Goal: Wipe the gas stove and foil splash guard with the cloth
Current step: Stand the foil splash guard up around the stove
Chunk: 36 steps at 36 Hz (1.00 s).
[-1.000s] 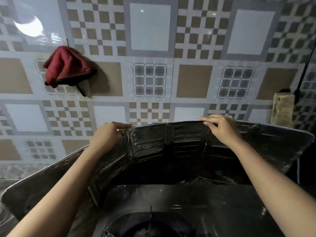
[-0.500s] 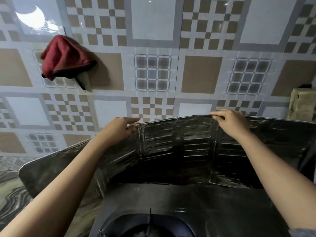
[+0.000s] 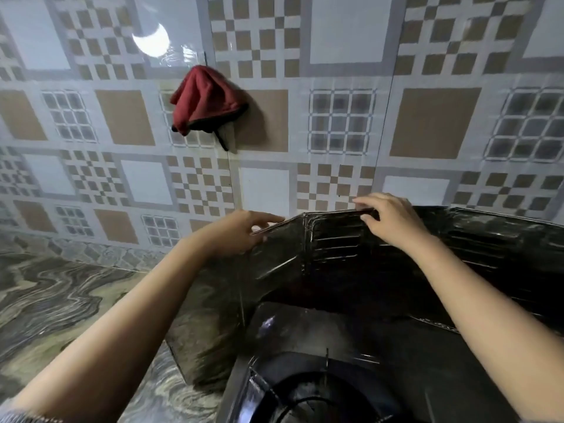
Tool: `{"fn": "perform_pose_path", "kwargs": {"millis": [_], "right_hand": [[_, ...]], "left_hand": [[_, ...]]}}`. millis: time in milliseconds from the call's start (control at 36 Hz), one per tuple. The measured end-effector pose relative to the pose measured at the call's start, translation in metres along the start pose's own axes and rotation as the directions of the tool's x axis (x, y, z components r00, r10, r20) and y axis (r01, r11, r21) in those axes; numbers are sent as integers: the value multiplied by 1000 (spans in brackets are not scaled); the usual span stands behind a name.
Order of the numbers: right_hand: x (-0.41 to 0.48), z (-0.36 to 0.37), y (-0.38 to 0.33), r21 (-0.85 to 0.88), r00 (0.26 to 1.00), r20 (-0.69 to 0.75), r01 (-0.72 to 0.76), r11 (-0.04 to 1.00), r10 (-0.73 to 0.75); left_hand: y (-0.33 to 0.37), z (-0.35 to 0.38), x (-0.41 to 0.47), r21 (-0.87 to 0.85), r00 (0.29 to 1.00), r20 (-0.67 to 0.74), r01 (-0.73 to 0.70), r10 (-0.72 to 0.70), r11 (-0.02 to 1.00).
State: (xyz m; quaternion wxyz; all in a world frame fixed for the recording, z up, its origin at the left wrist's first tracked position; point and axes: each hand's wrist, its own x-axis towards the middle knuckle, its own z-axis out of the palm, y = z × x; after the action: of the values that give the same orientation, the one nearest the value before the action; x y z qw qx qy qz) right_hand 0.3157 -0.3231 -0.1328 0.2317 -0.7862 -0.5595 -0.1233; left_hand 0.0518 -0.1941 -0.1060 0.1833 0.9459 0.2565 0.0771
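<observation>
The dark, ridged foil splash guard (image 3: 335, 257) stands folded around the black gas stove (image 3: 305, 337) at lower right. My left hand (image 3: 241, 233) pinches the guard's top edge on its left panel. My right hand (image 3: 387, 218) grips the top edge just right of the fold. A burner ring (image 3: 308, 401) shows at the bottom. A red cloth (image 3: 204, 99) hangs on the tiled wall, up and left of both hands, apart from them.
The patterned tile wall (image 3: 351, 87) rises close behind the guard. A marbled grey-green countertop (image 3: 61, 300) spreads to the left of the stove.
The view has swung left, so the cloth and stove now sit further right. The guard's left panel has folded in toward the stove. Both hands still hold the top edge.
</observation>
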Motion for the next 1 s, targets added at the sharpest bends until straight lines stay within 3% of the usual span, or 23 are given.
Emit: {"fn": "perform_pose_path", "kwargs": {"millis": [139,222,444,528,694,1000], "right_hand": [[9,27,-57,196,957,97,250,948,-272],[13,42,-75,219,926,123,325,920,-357],[25,55,-80,262,944,68,295,919,-323],[24,56,-87,231,937,57,322,918,-343],[17,61,-121,252,854,62,487,836,-516],[21,72,-145,297,869,17,469,832,-495]], "left_hand": [[-3,4,-12,-99,999,-33,-1,-2,995],[-9,0,-25,-150,1000,-5,8,-9,989],[-36,-14,-69,-207,985,134,137,-111,969],[-42,-14,-84,-204,984,112,158,-138,966],[-33,-10,-100,-233,984,81,175,-160,957],[-12,-7,-116,-322,963,57,267,-262,908]]}}
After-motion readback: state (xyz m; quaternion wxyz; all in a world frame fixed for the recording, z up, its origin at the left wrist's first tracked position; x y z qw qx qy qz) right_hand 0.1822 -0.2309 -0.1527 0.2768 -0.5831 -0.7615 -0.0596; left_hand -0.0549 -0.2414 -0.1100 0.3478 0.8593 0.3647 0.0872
